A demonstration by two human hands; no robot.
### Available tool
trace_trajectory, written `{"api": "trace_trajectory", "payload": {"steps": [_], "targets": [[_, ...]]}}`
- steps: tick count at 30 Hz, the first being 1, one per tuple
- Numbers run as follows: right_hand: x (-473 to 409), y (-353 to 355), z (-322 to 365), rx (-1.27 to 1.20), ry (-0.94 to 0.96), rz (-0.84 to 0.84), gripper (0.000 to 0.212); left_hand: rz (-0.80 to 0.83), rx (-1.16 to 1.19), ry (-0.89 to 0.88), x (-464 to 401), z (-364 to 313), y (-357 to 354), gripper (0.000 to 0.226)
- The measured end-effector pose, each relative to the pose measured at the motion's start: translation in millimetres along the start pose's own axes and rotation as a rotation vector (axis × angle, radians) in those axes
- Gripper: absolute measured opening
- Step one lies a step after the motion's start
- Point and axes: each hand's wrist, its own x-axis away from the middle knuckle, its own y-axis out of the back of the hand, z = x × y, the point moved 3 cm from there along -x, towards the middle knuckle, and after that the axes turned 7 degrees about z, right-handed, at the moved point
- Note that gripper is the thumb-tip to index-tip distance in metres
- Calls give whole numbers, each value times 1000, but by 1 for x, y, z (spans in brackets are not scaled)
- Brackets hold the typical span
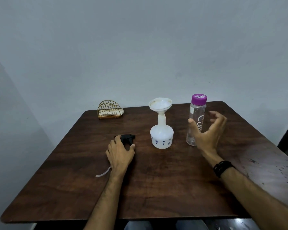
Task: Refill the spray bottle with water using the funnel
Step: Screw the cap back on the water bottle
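A dark wooden table [156, 180] stands against a plain grey wall, and near its middle the white spray bottle [162, 135] stands upright with the white funnel [160, 104] seated in its open neck. The left hand [120, 153] lies on the table, its fingers curled over the black spray head [127, 138] (a thin clear tube [103, 172] trails out beside the wrist). The right hand [208, 130] hovers spread open just beside the clear, purple-capped water bottle [196, 120], gripping nothing; a gold wire holder [109, 109] sits at the far left corner.
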Motion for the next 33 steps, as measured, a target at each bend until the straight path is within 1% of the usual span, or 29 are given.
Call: {"api": "trace_trajectory", "payload": {"steps": [1,2,4,5,7,9,11,13,14,16,18,19,24,28,30,33], "targets": [[5,-1,14,10,97,-30,67,3,-2,-6,-1,0,0,73],[10,-4,27,-2,182,-5,56,11,-5,-10,-1,-1,-1,74],[19,-17,45,-81,272,146,36,25,-10,-21,-2,-2,-3,74],[22,-25,50,-112,265,232,33,29,-11,-27,-2,-3,-3,74],[26,-43,55,-121,166,351,41,33,-11,-38,-1,-3,-2,73],[26,-58,54,-114,5,381,56,35,-3,-48,1,-3,-2,72],[21,-70,53,-165,-154,402,70,30,17,-61,3,-2,-2,69],[13,-80,55,-213,-223,449,75,18,40,-74,4,-1,-1,64],[9,-83,57,-211,-226,472,73,15,41,-78,4,-1,-1,62],[0,-87,63,-203,-201,497,59,22,36,-81,4,-1,0,59],[-6,-87,70,-218,-176,496,45,34,39,-79,3,-1,-1,56],[-8,-87,73,-226,-169,491,42,38,36,-83,2,-1,-1,54],[-19,-84,82,-331,-164,439,44,58,17,-99,0,-2,-2,42],[-29,-68,96,-426,-82,398,39,52,21,-96,-1,-1,-1,37],[-33,-54,99,-385,-34,448,36,46,24,-95,0,-1,-1,35],[-33,-30,95,-197,12,618,35,30,32,-91,-1,0,-1,31]]}}
